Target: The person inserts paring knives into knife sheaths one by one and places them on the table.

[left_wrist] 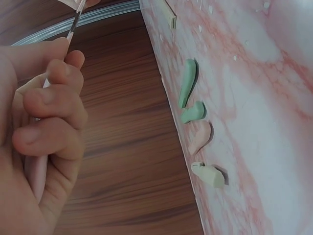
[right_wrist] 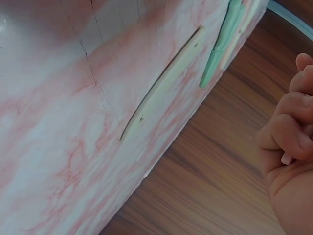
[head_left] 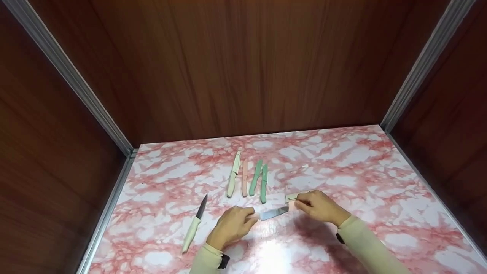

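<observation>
— When looking outward from the left hand (head_left: 234, 225), what to note first?
— Clamped round the pale pink handle (left_wrist: 35, 177) of a knife (head_left: 272, 214), with the silvery blade (head_left: 275, 213) bare and aimed at the right hand (head_left: 320, 206).
— And over there?
— Pinching a pale pink cover (head_left: 292, 206) right at the blade's tip; impossible to tell whether touching or inside. Just beside, on the marbled table (head_left: 159, 217), a loose cream cover (right_wrist: 164, 85).
— Farther out?
— Ahead, side by side: two green knives (head_left: 263, 184), then a pink knife (head_left: 244, 179), then a cream knife (head_left: 233, 174), each in its cover. Off to the left, a cream-handled knife (head_left: 194, 224) with its dark blade (head_left: 202, 206) exposed.
</observation>
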Tool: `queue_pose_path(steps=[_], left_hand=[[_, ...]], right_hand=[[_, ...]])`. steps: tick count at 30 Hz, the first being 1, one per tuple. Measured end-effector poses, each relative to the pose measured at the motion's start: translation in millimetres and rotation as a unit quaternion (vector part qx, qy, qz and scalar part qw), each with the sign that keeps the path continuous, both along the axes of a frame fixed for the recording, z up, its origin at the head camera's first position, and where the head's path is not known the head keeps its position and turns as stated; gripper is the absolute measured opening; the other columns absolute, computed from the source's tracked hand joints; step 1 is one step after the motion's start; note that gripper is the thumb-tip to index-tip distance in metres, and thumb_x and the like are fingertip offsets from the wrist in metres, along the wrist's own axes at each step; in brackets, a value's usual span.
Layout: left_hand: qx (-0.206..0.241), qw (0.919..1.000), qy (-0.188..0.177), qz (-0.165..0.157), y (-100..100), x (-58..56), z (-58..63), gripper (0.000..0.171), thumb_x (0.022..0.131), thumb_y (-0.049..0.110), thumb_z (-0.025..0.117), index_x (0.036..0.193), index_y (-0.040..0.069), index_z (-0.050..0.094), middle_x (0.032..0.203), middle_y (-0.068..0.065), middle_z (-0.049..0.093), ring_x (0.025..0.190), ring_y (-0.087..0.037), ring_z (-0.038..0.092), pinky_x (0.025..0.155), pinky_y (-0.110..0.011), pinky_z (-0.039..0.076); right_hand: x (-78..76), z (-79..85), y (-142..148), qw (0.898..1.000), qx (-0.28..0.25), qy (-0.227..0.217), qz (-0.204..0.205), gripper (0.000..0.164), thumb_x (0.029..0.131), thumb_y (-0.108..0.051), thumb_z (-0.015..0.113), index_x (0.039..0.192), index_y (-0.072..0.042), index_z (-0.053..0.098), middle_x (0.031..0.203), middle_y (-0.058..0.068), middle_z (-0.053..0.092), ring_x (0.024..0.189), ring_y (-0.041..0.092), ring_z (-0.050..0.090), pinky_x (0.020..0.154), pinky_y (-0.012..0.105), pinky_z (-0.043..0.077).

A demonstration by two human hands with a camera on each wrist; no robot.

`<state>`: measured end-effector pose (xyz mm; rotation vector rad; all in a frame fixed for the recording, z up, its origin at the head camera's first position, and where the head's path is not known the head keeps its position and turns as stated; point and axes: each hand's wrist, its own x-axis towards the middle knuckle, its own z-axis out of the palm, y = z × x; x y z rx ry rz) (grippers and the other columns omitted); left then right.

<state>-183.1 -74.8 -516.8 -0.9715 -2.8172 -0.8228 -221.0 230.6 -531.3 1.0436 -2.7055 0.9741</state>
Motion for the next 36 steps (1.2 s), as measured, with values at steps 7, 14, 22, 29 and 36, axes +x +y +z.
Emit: queue_pose_path(steps=[7,14,22,29,36], left_hand=[[-0.001,1.0,-0.001,-0.004,1,-2.2,2.4,0.032,0.09,0.025,0.061,0.066,0.017,0.043,0.056,0.01,0.022,0.05,-0.004,0.025,0.046,-0.022,0.021],[0.004,0.9999,-0.014,-0.004,2,-2.3,4.5,0.03,0.091,0.026,0.06,0.067,0.017,0.044,0.056,0.01,0.024,0.049,-0.004,0.025,0.047,-0.021,0.023],[0.016,0.9995,-0.028,0.004,6,-2.7,3.1,0.024,0.092,0.027,0.059,0.071,0.018,0.053,0.055,0.011,0.033,0.049,-0.003,0.031,0.046,-0.021,0.028],[0.017,0.9995,-0.024,0.011,9,-2.3,1.5,0.022,0.091,0.027,0.061,0.072,0.018,0.053,0.055,0.011,0.037,0.05,-0.004,0.035,0.048,-0.022,0.03],[0.008,0.9996,-0.016,0.022,11,-0.2,-1.6,0.022,0.089,0.028,0.062,0.071,0.019,0.053,0.057,0.01,0.043,0.052,-0.006,0.039,0.049,-0.024,0.034]], right_hand=[[0.1,-1.2,-2,1.0,-0.005,0.011,0.016,0.028,0.096,-0.021,0.056,0.068,-0.022,0.051,0.057,-0.018,0.031,0.048,-0.003,0.025,0.049,0.018,0.026],[-0.3,0.1,-3,1.0,-0.006,0.008,0.02,0.029,0.096,-0.023,0.055,0.068,-0.018,0.054,0.057,-0.017,0.032,0.048,-0.002,0.025,0.05,0.019,0.027],[0.3,2.2,-4,1.0,-0.011,0.001,0.02,0.029,0.097,-0.024,0.054,0.068,-0.017,0.056,0.057,-0.017,0.033,0.047,-0.003,0.025,0.048,0.018,0.027],[-0.6,-0.1,-4,0.999,-0.011,0.025,0.03,0.028,0.097,-0.023,0.055,0.068,-0.019,0.054,0.057,-0.016,0.033,0.048,-0.002,0.026,0.05,0.019,0.028],[-1.0,-3.1,-4,0.999,-0.006,0.026,0.041,0.028,0.097,-0.023,0.055,0.069,-0.019,0.054,0.058,-0.017,0.034,0.049,-0.002,0.027,0.051,0.018,0.028]])
